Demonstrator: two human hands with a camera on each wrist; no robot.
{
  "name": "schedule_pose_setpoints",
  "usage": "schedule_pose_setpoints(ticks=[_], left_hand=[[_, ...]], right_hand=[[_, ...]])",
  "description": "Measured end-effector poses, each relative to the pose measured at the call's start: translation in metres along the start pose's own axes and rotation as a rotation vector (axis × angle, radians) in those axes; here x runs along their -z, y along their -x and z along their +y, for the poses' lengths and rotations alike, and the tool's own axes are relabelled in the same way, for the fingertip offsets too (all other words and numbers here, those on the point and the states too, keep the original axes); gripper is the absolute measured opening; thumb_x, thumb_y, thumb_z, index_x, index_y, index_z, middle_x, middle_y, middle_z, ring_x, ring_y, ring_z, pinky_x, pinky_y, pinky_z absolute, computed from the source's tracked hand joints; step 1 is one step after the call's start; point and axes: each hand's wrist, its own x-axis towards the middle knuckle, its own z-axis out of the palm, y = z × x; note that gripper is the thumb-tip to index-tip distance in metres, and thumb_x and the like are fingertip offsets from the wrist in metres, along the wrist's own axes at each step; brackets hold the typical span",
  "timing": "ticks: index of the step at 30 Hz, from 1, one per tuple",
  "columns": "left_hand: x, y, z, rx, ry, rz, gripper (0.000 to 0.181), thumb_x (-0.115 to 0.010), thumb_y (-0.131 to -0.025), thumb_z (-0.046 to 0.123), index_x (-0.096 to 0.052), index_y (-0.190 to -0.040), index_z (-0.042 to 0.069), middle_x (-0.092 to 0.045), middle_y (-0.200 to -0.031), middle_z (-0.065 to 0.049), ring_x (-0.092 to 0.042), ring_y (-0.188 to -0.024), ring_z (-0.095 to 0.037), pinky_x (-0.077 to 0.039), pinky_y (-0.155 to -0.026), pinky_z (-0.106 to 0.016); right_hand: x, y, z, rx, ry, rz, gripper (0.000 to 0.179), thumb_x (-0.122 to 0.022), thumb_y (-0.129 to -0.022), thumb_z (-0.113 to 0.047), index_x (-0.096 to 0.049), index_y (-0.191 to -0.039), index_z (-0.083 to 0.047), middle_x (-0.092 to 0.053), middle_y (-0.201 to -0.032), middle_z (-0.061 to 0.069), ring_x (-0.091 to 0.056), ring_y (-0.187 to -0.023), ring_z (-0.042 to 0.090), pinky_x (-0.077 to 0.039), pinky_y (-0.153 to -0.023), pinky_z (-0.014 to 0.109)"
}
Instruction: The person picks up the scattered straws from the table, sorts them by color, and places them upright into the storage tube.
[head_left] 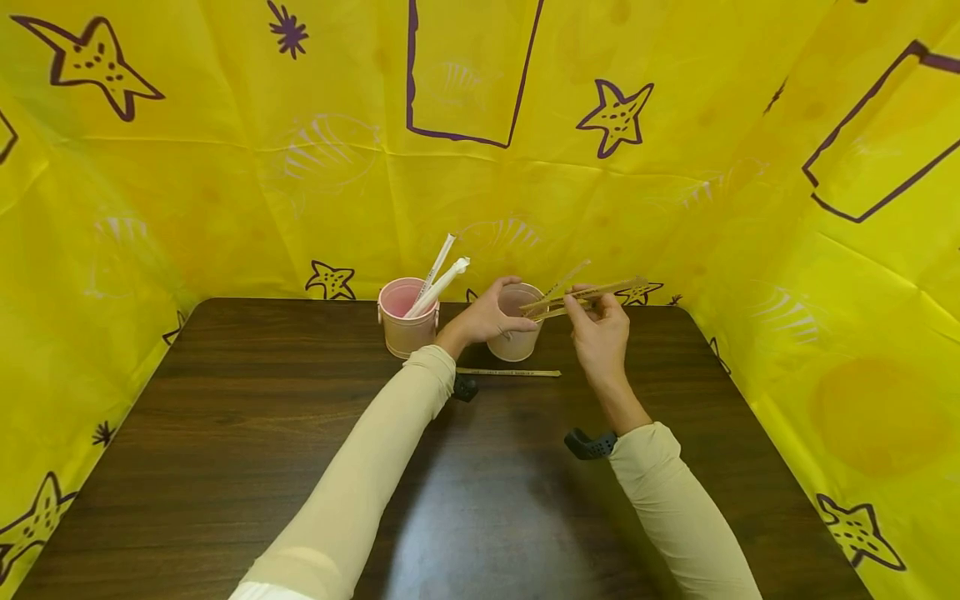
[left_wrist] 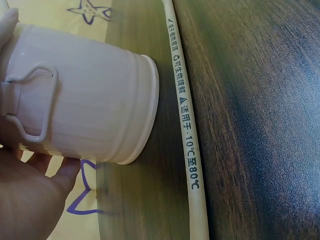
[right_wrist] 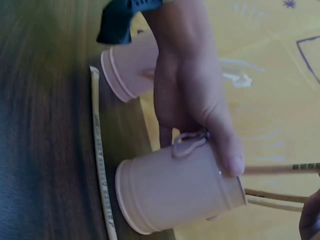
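In the head view my left hand (head_left: 486,318) grips a small pale pink bucket (head_left: 513,343) on the right, thumb along its rim and fingers round its far side. The bucket's wire handle loop shows in the left wrist view. My right hand (head_left: 602,333) pinches several wrapped drinking straws (head_left: 617,287) just right of the bucket, their lower ends at its mouth. Another thin straw leans out of the bucket behind them. One wrapped straw (left_wrist: 186,115) with printed lettering lies on the table in front of the bucket.
A second pink bucket (head_left: 408,336) stands to the left, with white-wrapped straws (head_left: 438,287) leaning out of it. Both buckets are near the back edge of the dark wooden table (head_left: 247,417). A yellow patterned cloth (head_left: 225,192) hangs behind and at both sides.
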Motion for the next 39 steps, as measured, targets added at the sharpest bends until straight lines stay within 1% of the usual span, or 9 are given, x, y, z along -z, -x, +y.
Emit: schedule_pose_setpoints(ticks=[6, 10, 14, 17, 21, 25, 29, 34, 39], left_hand=[[-0.001, -0.001, -0.003, -0.004, -0.02, 0.01, 0.097, -0.086, -0.083, 0.033, -0.025, -0.158, 0.024, -0.034, -0.157, -0.02, -0.059, -0.117, -0.033, -0.059, -0.079, -0.038], [-0.002, -0.003, -0.004, -0.01, -0.026, 0.011, 0.098, -0.086, -0.082, 0.034, -0.026, -0.158, 0.023, -0.035, -0.157, -0.02, -0.057, -0.121, -0.034, -0.058, -0.08, -0.037], [-0.002, -0.003, -0.002, -0.006, -0.019, 0.004, 0.097, -0.086, -0.082, 0.033, -0.026, -0.158, 0.023, -0.034, -0.157, -0.019, -0.057, -0.12, -0.035, -0.059, -0.079, -0.038], [-0.001, -0.003, -0.001, -0.006, -0.043, 0.014, 0.096, -0.086, -0.082, 0.035, -0.027, -0.157, 0.023, -0.034, -0.158, -0.018, -0.051, -0.131, -0.034, -0.057, -0.089, -0.04], [0.0, -0.003, -0.002, -0.008, -0.062, 0.02, 0.096, -0.086, -0.082, 0.038, -0.027, -0.157, 0.023, -0.032, -0.16, -0.018, -0.043, -0.142, -0.035, -0.051, -0.105, -0.047], [0.0, -0.003, -0.003, -0.002, -0.065, 0.022, 0.097, -0.086, -0.082, 0.04, -0.027, -0.157, 0.024, -0.03, -0.161, -0.017, -0.038, -0.146, -0.034, -0.043, -0.114, -0.051], [0.001, -0.003, -0.003, 0.003, -0.053, 0.02, 0.098, -0.086, -0.081, 0.04, -0.027, -0.157, 0.025, -0.029, -0.162, -0.017, -0.041, -0.142, -0.034, -0.049, -0.108, -0.049], [0.001, -0.003, -0.003, 0.002, -0.051, 0.021, 0.097, -0.086, -0.081, 0.042, -0.027, -0.157, 0.026, -0.03, -0.162, -0.017, -0.043, -0.141, -0.033, -0.052, -0.103, -0.046], [0.001, -0.003, -0.004, 0.001, -0.058, 0.018, 0.097, -0.086, -0.082, 0.042, -0.027, -0.157, 0.027, -0.03, -0.161, -0.019, -0.048, -0.135, -0.034, -0.055, -0.095, -0.044]], right_hand=[[-0.007, -0.011, -0.014, 0.019, 0.109, 0.039, 0.025, -0.075, -0.09, -0.005, -0.07, -0.11, 0.008, -0.071, -0.096, 0.01, -0.054, -0.065, 0.001, -0.042, -0.053, 0.012], [-0.011, -0.009, -0.032, 0.043, 0.173, 0.037, 0.024, -0.075, -0.089, -0.003, -0.071, -0.107, 0.011, -0.071, -0.102, 0.026, -0.049, -0.059, 0.001, -0.036, -0.051, 0.012], [-0.012, -0.009, -0.038, 0.049, 0.201, 0.028, 0.023, -0.073, -0.09, -0.003, -0.071, -0.107, 0.011, -0.071, -0.1, 0.026, -0.043, -0.051, -0.001, -0.034, -0.048, 0.013], [-0.012, -0.01, -0.038, 0.046, 0.196, 0.022, 0.023, -0.073, -0.09, -0.003, -0.071, -0.109, 0.01, -0.071, -0.101, 0.026, -0.044, -0.052, 0.0, -0.034, -0.047, 0.013], [-0.012, -0.011, -0.037, 0.049, 0.171, 0.001, 0.026, -0.073, -0.091, -0.003, -0.07, -0.114, 0.009, -0.071, -0.108, 0.031, -0.06, -0.074, 0.011, -0.039, -0.054, 0.009], [-0.012, -0.01, -0.036, 0.074, 0.185, -0.009, 0.028, -0.073, -0.091, -0.003, -0.068, -0.117, 0.007, -0.071, -0.111, 0.031, -0.061, -0.102, 0.017, -0.04, -0.064, 0.012], [-0.011, -0.008, -0.038, 0.069, 0.172, -0.002, 0.029, -0.073, -0.09, -0.003, -0.068, -0.118, 0.006, -0.07, -0.114, 0.03, -0.058, -0.096, 0.006, -0.041, -0.067, 0.013], [-0.004, -0.001, -0.045, 0.09, 0.092, 0.032, 0.033, -0.074, -0.09, -0.003, -0.065, -0.12, 0.009, -0.069, -0.114, 0.021, -0.058, -0.079, -0.002, -0.041, -0.058, 0.011], [0.007, 0.01, -0.042, 0.157, 0.122, 0.065, 0.028, -0.072, -0.091, -0.002, -0.065, -0.116, 0.008, -0.059, -0.08, -0.001, -0.035, -0.045, 0.0, -0.029, -0.044, 0.015]])
